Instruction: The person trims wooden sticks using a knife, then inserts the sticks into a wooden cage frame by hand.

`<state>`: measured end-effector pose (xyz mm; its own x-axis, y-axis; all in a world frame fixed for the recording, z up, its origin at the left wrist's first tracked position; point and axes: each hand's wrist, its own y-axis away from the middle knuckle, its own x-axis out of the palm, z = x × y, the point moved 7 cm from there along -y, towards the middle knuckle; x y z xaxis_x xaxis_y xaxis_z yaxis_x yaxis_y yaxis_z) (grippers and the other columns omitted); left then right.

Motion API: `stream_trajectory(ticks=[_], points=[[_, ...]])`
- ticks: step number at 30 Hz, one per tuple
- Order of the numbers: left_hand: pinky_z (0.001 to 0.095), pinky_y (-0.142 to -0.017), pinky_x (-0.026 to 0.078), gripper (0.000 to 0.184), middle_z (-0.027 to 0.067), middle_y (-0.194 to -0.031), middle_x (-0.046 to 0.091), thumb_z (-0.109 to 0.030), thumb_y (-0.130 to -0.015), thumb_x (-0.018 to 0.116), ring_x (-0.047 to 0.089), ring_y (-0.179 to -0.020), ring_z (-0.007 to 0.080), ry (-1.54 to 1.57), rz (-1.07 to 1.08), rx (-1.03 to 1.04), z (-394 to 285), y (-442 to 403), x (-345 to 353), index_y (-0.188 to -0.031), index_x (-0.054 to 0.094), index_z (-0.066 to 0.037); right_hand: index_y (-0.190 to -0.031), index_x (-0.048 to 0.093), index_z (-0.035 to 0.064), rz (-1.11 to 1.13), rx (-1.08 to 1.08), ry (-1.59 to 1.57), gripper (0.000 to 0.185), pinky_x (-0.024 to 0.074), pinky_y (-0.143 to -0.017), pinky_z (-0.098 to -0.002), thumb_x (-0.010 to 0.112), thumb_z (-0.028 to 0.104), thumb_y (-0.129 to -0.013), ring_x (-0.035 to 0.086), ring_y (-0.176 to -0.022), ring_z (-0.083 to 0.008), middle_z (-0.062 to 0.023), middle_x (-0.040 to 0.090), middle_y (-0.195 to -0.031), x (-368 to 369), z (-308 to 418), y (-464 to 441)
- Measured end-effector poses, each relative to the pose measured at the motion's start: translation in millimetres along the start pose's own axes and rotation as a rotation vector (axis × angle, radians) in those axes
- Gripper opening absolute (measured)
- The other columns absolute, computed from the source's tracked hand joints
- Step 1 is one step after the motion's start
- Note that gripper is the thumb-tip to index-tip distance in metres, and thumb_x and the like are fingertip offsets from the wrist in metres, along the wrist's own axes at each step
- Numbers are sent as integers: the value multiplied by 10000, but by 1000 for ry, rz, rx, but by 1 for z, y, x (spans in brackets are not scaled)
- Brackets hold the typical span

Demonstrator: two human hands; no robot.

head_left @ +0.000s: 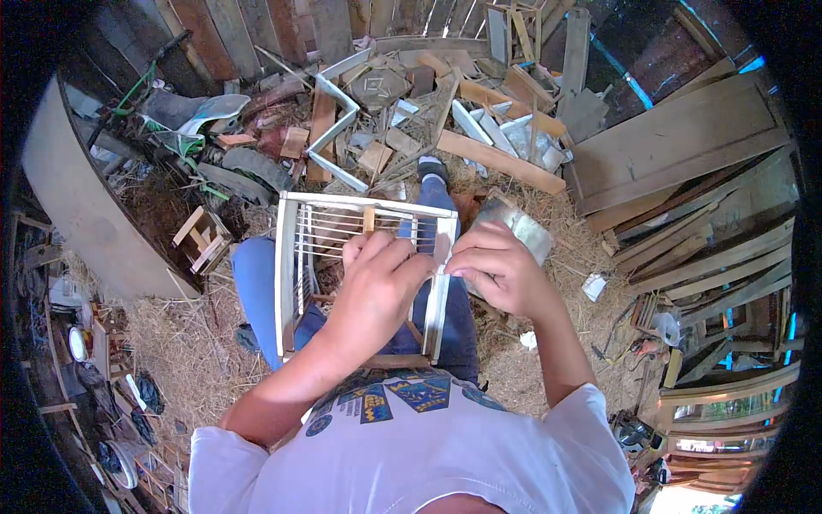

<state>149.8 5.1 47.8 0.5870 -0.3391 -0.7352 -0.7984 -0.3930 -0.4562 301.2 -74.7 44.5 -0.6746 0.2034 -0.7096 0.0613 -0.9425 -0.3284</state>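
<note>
A pale wooden frame (288,257) with thin parallel rods rests across my thighs. Its right rail (438,313) lies under both hands. My left hand (381,278) reaches over the rods with bent fingers, their tips near the top of that rail; what they hold, if anything, is hidden. Just right of the rail, my right hand (497,265) has its thumb and forefinger pinched together at the rail's outer edge. Anything between them is too small to make out. A yellowish wood strip (369,220) stands among the rods behind my left hand.
Straw covers the ground. A small wooden box frame (202,240) sits at the left, beside a large curved panel (94,201). Scrap boards (501,163) and a zigzag white strip (347,107) lie ahead. A wide plank (676,141) and stacked boards fill the right side.
</note>
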Motion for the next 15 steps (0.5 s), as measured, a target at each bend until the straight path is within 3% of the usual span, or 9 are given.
stream_trajectory(ticks=[5, 8, 10, 15], points=[[408, -868, 393, 161, 43, -881, 611, -78, -804, 795, 580, -912, 260, 4, -6, -2, 1, 1, -2, -950, 728, -96, -891, 770, 104, 84, -64, -28, 46, 426, -843, -398, 766, 110, -845, 591, -889, -244, -28, 652, -898, -5, 4, -12], [405, -866, 392, 164, 42, -880, 610, -78, -796, 787, 580, -911, 259, -44, -15, -11, 3, 1, 2, -947, 728, -99, -914, 772, 118, 100, 12, 128, 75, 412, -829, -398, 769, 115, -839, 574, -870, -249, -29, 621, -860, -7, 13, -10], [405, -862, 391, 165, 43, -880, 610, -75, -793, 781, 581, -911, 260, -46, -12, -13, 3, 0, 3, -948, 729, -100, -931, 768, 124, 31, 16, 279, 93, 399, -807, -399, 766, 113, -839, 569, -855, -258, -36, 604, -839, -8, 23, -8], [406, -845, 388, 173, 46, -879, 611, -60, -781, 764, 581, -909, 264, -69, 6, -21, 1, -3, 3, -945, 728, -101, -924, 747, 116, -71, 126, 295, 100, 387, -792, -401, 769, 94, -829, 578, -856, -266, -45, 606, -831, 1, 23, 2]])
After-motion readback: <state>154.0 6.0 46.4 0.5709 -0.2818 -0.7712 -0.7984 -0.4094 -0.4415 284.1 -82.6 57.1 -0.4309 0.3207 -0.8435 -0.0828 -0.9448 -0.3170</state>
